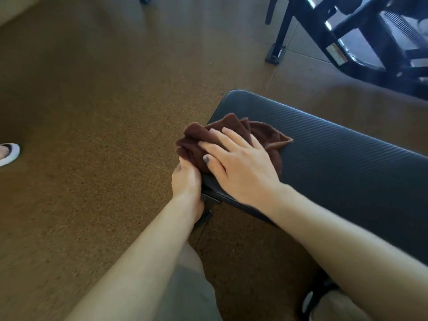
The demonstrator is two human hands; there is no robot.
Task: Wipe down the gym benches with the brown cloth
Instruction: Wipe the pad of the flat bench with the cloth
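Observation:
A black padded gym bench [335, 158] with a ribbed top runs from the middle of the view toward the right edge. A crumpled brown cloth [266, 135] lies on its near left corner and hangs a little over the edge. My right hand [240, 163] lies flat on the cloth with straight fingers, pressing it onto the pad. My left hand [185, 179] is at the bench's left edge below the cloth, fingers curled round the hanging part of the cloth; its fingertips are hidden.
Brown speckled rubber floor [92, 100] spreads to the left and ahead. A black exercise machine frame [347, 35] stands at the top right. A person's white shoe [9, 154] shows at the left edge. My legs are at the bottom.

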